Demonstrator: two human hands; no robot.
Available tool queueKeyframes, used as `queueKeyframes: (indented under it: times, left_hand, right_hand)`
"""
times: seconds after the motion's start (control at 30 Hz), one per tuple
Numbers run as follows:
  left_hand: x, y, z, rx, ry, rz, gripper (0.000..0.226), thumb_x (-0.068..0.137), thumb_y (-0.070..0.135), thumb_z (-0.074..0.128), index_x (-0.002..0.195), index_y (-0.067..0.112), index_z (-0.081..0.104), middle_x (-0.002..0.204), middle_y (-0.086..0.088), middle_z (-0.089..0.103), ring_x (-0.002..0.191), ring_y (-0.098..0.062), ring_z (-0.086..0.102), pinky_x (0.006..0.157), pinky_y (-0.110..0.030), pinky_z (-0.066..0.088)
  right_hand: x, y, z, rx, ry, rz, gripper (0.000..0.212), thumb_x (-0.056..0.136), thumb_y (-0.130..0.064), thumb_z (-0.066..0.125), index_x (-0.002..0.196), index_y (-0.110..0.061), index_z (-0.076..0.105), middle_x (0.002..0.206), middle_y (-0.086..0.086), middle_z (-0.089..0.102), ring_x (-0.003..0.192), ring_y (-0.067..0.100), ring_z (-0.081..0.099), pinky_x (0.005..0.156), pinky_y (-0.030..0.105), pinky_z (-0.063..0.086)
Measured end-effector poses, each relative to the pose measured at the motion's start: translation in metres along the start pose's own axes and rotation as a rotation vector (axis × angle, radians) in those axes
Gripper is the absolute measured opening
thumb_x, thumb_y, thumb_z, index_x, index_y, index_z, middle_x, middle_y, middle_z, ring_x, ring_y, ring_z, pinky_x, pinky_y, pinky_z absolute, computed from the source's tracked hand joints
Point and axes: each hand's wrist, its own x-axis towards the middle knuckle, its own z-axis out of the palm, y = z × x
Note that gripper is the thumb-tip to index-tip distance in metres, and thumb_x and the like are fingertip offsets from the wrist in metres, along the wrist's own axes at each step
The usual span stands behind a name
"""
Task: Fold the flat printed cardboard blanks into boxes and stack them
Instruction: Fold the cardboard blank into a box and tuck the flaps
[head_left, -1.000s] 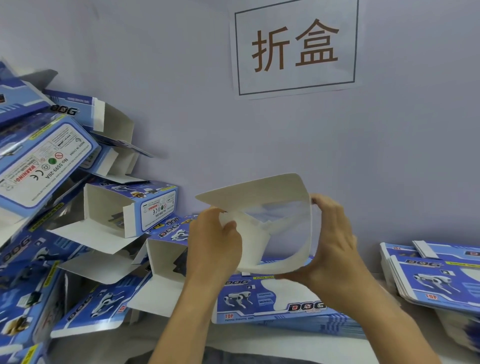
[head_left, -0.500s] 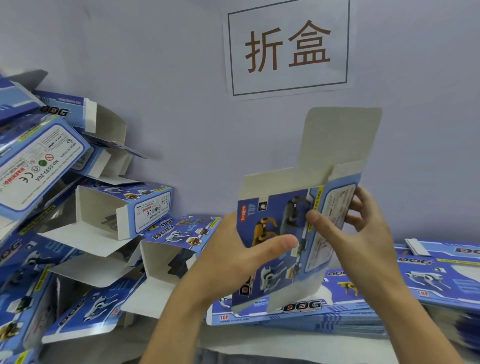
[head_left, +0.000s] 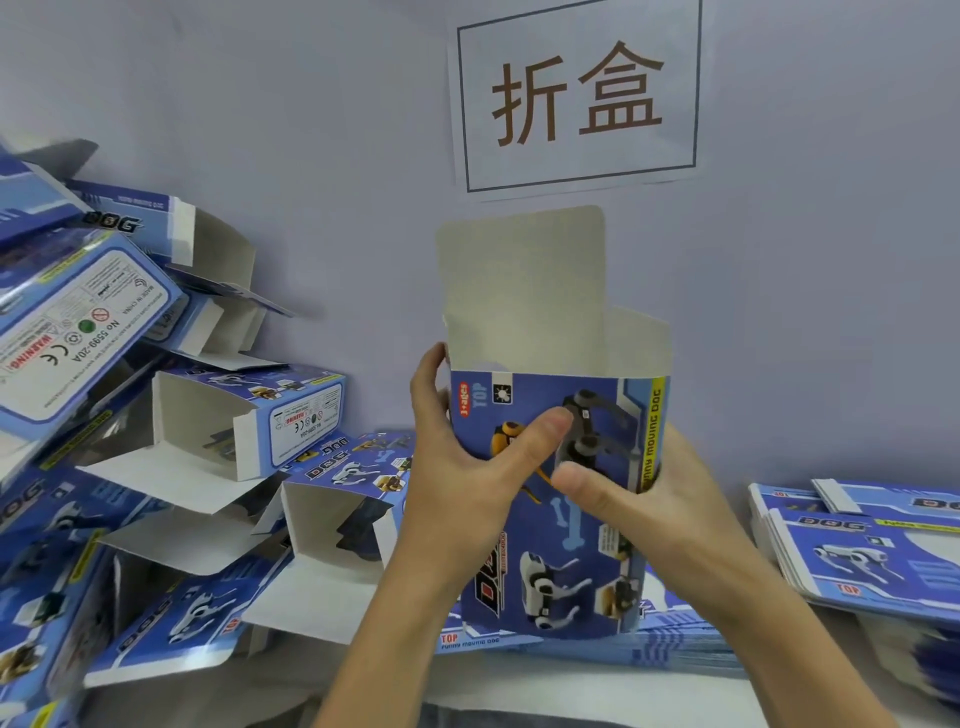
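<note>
I hold one blue printed box (head_left: 561, 551) upright in front of me, its top open and a tall grey flap (head_left: 522, 286) standing up at the back. My left hand (head_left: 462, 467) grips its left side, thumb pressed on the printed front. My right hand (head_left: 654, 514) grips the right side, thumb also on the front, fingers hidden behind. Under the box lies a stack of flat blanks (head_left: 675, 644). A heap of folded boxes (head_left: 208, 457) with open ends is piled at the left.
A second stack of flat blanks (head_left: 872, 551) sits at the right edge. A paper sign (head_left: 576, 93) with two characters hangs on the grey wall behind. The white tabletop (head_left: 597, 691) shows near the front edge.
The box has been turned from showing its white inside to standing upright with the printed front toward me. Both hands have shifted to grip its sides, thumbs on the front.
</note>
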Motion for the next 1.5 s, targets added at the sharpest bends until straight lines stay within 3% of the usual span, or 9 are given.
queueKeyframes:
  times: [0.3,0.6,0.77,0.9,1.03,1.13,1.27,1.37,1.5]
  left_hand:
    - [-0.007,-0.005,-0.005,0.032,-0.276,-0.154,0.066,0.072,0.049,0.075,0.132,0.033,0.05,0.113,0.015,0.072,0.102,-0.006,0.07,0.076,-0.015,0.055]
    - [-0.003,-0.023,0.001,0.106,0.082,-0.049,0.061,0.061,0.069,0.072,0.11,0.033,0.06,0.098,0.012,0.075,0.086,-0.014,0.075,0.073,-0.037,0.062]
    - [-0.003,-0.025,0.003,0.121,0.017,-0.076,0.056,0.064,0.07,0.061,0.108,0.035,0.064,0.101,0.007,0.075,0.091,-0.016,0.074,0.072,-0.033,0.062]
    - [-0.003,-0.022,0.005,0.133,-0.015,-0.094,0.057,0.069,0.067,0.058,0.115,0.033,0.064,0.104,0.008,0.075,0.094,-0.012,0.073,0.073,-0.028,0.061]
    - [-0.004,-0.013,-0.001,0.097,-0.113,-0.249,0.034,0.08,0.066,0.052,0.104,0.044,0.064,0.093,0.027,0.073,0.086,0.009,0.069,0.066,-0.007,0.051]
    - [-0.002,-0.013,-0.009,0.011,-0.182,-0.387,0.065,0.071,0.079,0.053,0.125,0.044,0.062,0.123,0.013,0.069,0.119,-0.011,0.063,0.106,-0.038,0.046]
    - [0.002,-0.006,-0.007,-0.104,-0.109,-0.347,0.084,0.07,0.083,0.06,0.14,0.038,0.052,0.138,0.01,0.06,0.131,-0.017,0.054,0.114,-0.049,0.037]
    - [0.004,-0.004,0.002,0.021,-0.03,-0.161,0.055,0.08,0.078,0.048,0.126,0.049,0.048,0.099,0.032,0.07,0.094,0.009,0.067,0.078,-0.012,0.054]
    - [0.004,-0.011,0.006,0.07,0.099,-0.014,0.064,0.074,0.063,0.051,0.133,0.04,0.043,0.081,0.009,0.073,0.071,-0.001,0.071,0.053,-0.008,0.049]
  right_hand:
    - [0.007,-0.002,-0.015,-0.118,0.38,-0.072,0.067,0.058,-0.062,0.081,0.116,-0.038,0.059,0.102,-0.024,0.072,0.093,-0.001,0.07,0.073,0.02,0.056]
    - [-0.003,0.007,-0.016,0.213,0.063,0.138,0.06,0.04,-0.08,0.08,0.091,-0.052,0.069,0.101,-0.001,0.076,0.09,0.019,0.075,0.064,0.025,0.059]
    - [0.002,0.013,-0.019,0.104,0.186,0.094,0.047,0.08,-0.053,0.074,0.119,-0.03,0.062,0.101,-0.008,0.075,0.089,0.009,0.073,0.062,0.014,0.055]
    - [0.002,0.016,-0.02,0.063,0.233,0.068,0.049,0.077,-0.049,0.07,0.122,-0.031,0.061,0.102,-0.011,0.074,0.091,0.005,0.072,0.062,0.015,0.056]
    - [0.003,0.019,-0.021,0.002,0.238,0.11,0.078,0.071,-0.058,0.077,0.14,-0.037,0.049,0.125,-0.009,0.067,0.113,0.01,0.065,0.09,0.034,0.057]
    - [0.003,0.019,-0.02,0.045,0.233,0.143,0.084,0.063,-0.057,0.071,0.142,-0.038,0.045,0.125,-0.003,0.067,0.104,0.014,0.07,0.07,0.028,0.061]
    - [0.002,0.019,-0.015,-0.018,0.212,0.141,0.089,0.061,-0.061,0.07,0.143,-0.043,0.041,0.126,-0.011,0.065,0.107,0.01,0.068,0.077,0.028,0.061]
    - [0.002,0.018,-0.013,-0.039,0.176,0.108,0.085,0.068,-0.072,0.07,0.142,-0.042,0.043,0.131,-0.016,0.062,0.118,0.006,0.061,0.093,0.03,0.055]
    - [0.002,0.016,-0.006,0.057,0.086,0.106,0.068,0.078,-0.06,0.062,0.141,-0.039,0.045,0.134,-0.011,0.062,0.126,0.014,0.057,0.107,0.05,0.044]
